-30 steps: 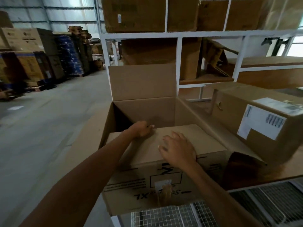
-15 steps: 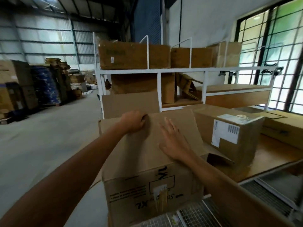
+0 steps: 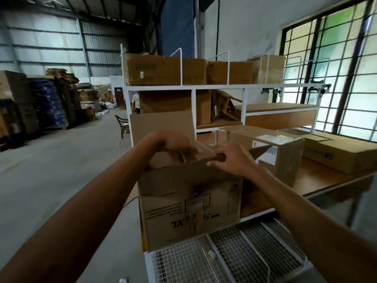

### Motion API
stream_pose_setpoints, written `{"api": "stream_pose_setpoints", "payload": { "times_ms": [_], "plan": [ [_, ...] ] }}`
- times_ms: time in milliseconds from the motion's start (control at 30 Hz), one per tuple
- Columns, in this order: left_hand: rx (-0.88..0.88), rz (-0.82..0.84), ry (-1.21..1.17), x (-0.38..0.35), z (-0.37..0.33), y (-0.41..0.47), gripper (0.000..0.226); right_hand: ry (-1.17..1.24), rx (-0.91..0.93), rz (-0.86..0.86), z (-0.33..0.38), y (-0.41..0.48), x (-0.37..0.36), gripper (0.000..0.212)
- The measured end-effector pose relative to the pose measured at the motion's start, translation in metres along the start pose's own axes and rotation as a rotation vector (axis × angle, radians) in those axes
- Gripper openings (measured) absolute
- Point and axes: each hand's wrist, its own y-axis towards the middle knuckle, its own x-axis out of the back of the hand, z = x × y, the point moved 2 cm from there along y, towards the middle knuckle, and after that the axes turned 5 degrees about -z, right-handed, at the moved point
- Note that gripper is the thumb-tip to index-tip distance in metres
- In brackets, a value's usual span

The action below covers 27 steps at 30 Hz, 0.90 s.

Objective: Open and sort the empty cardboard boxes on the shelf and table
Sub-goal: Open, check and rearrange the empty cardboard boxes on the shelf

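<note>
A large cardboard box (image 3: pixel 189 203) with upside-down "XL" print stands at the table's near left corner, its near flap raised upright. My left hand (image 3: pixel 173 146) curls over the top edge of that flap on the left. My right hand (image 3: pixel 232 160) grips the same edge further right, thumb in front, fingers behind. The far flap (image 3: pixel 161 125) stands up behind my hands. The inside of the box is hidden. A sealed box with white labels (image 3: pixel 275 152) sits just right of it, and a flat wide box (image 3: pixel 336 152) lies further right on the wooden table (image 3: pixel 318 180).
A white metal shelf (image 3: pixel 220 86) behind the table carries several brown boxes on two levels. A wire mesh rack (image 3: pixel 224 256) lies below the table's near edge. Stacked cartons and pallets (image 3: pixel 36 103) line the left wall across an open concrete floor. Large windows stand at the right.
The near flap, pressed flat under both hands a second ago, has swung up to vertical. Both hands moved from its surface to its top edge. My view tilted upward.
</note>
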Motion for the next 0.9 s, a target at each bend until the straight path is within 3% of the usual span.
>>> {"api": "stream_pose_setpoints", "payload": {
  "times_ms": [67,133,200,300,400,467,567,733,800,900],
  "plan": [
    [0.058,0.128,-0.123,-0.015,0.007,0.004,0.023,0.158,-0.010,0.169,-0.008,-0.020,0.003,0.032],
    [0.129,0.160,-0.004,-0.034,0.020,0.021,0.036,0.232,-0.017,0.283,-0.012,-0.035,0.003,0.034],
    [0.203,0.083,0.248,-0.057,0.033,0.038,0.052,0.272,-0.028,0.430,-0.013,-0.048,-0.002,0.047],
    [0.209,-0.094,0.285,-0.087,0.059,0.061,0.069,0.218,0.017,0.613,-0.015,-0.070,-0.015,0.078],
    [0.191,-0.118,0.208,-0.118,0.083,0.071,0.055,0.284,-0.024,0.734,-0.019,-0.097,-0.030,0.082],
    [0.235,-0.166,0.264,-0.140,0.097,0.079,0.064,0.341,-0.085,0.795,-0.027,-0.112,-0.044,0.081],
    [0.322,-0.417,0.488,-0.163,0.114,0.080,0.082,0.431,-0.152,0.664,-0.039,-0.119,-0.061,0.069],
    [0.347,-0.582,0.621,-0.177,0.129,0.086,0.070,0.367,-0.127,0.467,-0.061,-0.103,-0.085,0.057],
    [0.383,-0.523,0.600,-0.168,0.130,0.094,0.064,0.342,-0.147,0.403,-0.072,-0.091,-0.095,0.056],
    [0.377,-0.307,0.403,-0.146,0.123,0.106,0.061,0.338,-0.247,0.224,-0.093,-0.068,-0.111,0.048]
  ]
}}
